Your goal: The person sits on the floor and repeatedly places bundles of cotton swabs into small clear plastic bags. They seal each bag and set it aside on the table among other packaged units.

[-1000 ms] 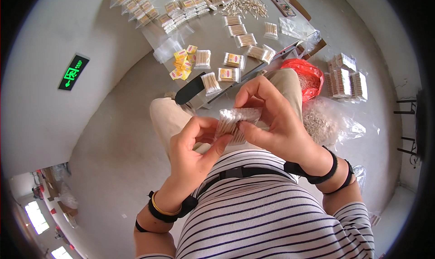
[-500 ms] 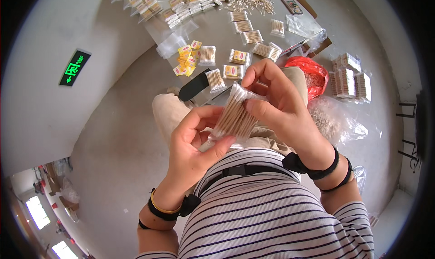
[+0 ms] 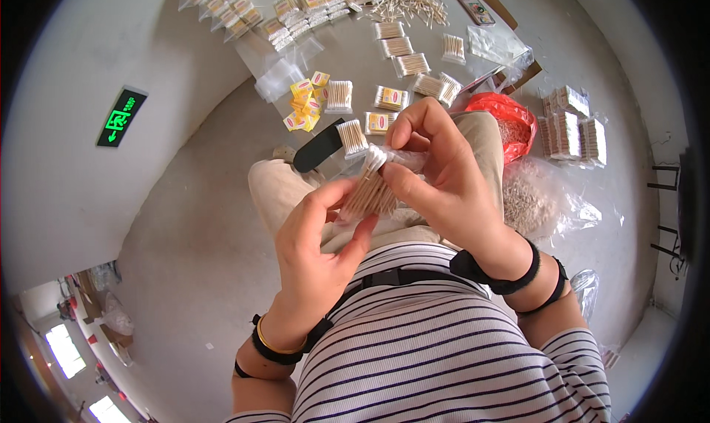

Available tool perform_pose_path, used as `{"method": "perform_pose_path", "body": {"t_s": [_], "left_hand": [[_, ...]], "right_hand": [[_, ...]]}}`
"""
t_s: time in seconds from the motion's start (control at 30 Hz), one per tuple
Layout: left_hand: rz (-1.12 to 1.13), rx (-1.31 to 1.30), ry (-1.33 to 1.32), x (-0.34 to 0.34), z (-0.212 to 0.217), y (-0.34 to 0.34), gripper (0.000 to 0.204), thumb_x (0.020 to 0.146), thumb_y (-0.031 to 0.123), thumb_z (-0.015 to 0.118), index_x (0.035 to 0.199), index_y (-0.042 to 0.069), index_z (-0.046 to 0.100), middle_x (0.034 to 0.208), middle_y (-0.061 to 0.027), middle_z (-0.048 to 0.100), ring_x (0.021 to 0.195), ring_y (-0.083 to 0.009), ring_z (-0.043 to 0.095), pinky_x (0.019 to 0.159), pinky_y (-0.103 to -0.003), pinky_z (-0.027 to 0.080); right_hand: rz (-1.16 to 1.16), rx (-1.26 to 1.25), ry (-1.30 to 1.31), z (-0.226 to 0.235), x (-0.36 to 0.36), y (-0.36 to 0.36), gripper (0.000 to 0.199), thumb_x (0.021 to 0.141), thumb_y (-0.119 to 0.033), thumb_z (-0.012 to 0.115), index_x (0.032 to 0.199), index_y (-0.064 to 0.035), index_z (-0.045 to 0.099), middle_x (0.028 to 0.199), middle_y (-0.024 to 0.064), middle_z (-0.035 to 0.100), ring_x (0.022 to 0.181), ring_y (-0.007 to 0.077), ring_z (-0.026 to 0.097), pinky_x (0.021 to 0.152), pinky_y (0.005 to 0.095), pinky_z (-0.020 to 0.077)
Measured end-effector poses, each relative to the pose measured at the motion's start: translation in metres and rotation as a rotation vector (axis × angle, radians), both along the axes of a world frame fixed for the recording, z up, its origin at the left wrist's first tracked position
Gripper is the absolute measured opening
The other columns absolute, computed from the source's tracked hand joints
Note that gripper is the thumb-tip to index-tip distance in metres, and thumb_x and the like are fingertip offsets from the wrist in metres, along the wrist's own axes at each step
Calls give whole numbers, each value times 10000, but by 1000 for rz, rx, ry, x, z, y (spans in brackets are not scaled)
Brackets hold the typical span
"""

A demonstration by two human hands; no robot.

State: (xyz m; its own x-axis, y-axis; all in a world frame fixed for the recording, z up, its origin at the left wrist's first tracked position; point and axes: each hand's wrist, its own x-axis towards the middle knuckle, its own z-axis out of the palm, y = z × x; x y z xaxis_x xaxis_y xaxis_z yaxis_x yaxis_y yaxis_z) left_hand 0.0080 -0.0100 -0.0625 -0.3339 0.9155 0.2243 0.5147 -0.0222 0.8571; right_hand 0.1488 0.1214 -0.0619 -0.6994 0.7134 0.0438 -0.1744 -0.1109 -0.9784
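Observation:
Above my lap, both hands hold one clear bag of cotton swabs. My left hand grips its lower left side between thumb and fingers. With thumb and bent fingers, my right hand pinches the bag's upper right edge, where the clear plastic bunches up. White swab tips show at the top of the bag, and wooden sticks run down below them. Just beyond lies another bag of swabs, close to two packs with yellow labels, one of them a labelled pack.
Yellow cards lie in a pile at the table's left. Loose swabs and a phone are at the far side. A red bag and a clear sack stand right of my knee, near stacked packs.
The bag of swabs has tilted and shifted slightly left in my hands. My right hand has moved a little left, and more crumpled plastic shows beside its fingers.

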Motion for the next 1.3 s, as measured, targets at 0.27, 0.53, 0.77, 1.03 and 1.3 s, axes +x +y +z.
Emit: {"method": "perform_pose_path", "body": {"t_s": [0.27, 0.53, 0.77, 1.03, 1.3], "left_hand": [[19, -28, -705, -11, 6, 8, 345, 926, 100, 747, 1205, -46, 608, 1071, -68, 685, 920, -127, 652, 841, -261, 525], [-29, -24, -752, -19, 17, 13, 278, 983, 135, 681, 1174, -59, 622, 1049, -52, 671, 939, -88, 629, 851, -231, 503], [-36, 3, -478, -24, 23, 26, 139, 985, 103, 660, 986, -36, 647, 897, -19, 674, 798, -56, 625, 754, -212, 500], [-11, -37, -499, -21, 29, 37, 129, 980, 65, 657, 897, -15, 598, 812, 0, 644, 744, -48, 623, 712, -212, 502], [-49, -35, -483, -22, 27, 40, 156, 983, 68, 659, 871, -6, 579, 798, 1, 642, 755, -51, 630, 730, -213, 510]], "right_hand": [[172, 1, 53, 13, 1, 14, 415, 919, -26, 635, 1298, 10, 467, 1222, 60, 515, 1201, 152, 509, 1020, 295, 431], [265, -206, 29, 15, 2, 23, 419, 963, -65, 601, 1353, 31, 480, 1390, 128, 561, 1290, 173, 529, 1088, 330, 428], [183, -127, -10, 24, -6, 21, 354, 944, -13, 582, 1288, 58, 541, 1280, 101, 604, 1202, 140, 561, 1036, 294, 450], [134, 28, 26, 28, -12, 26, 376, 915, 33, 530, 1290, 37, 536, 1212, 72, 592, 1166, 128, 565, 1037, 295, 441], [121, 64, 44, 27, -13, 33, 345, 900, -3, 591, 1240, 12, 530, 1148, 52, 579, 1126, 127, 557, 1014, 291, 443]]}}
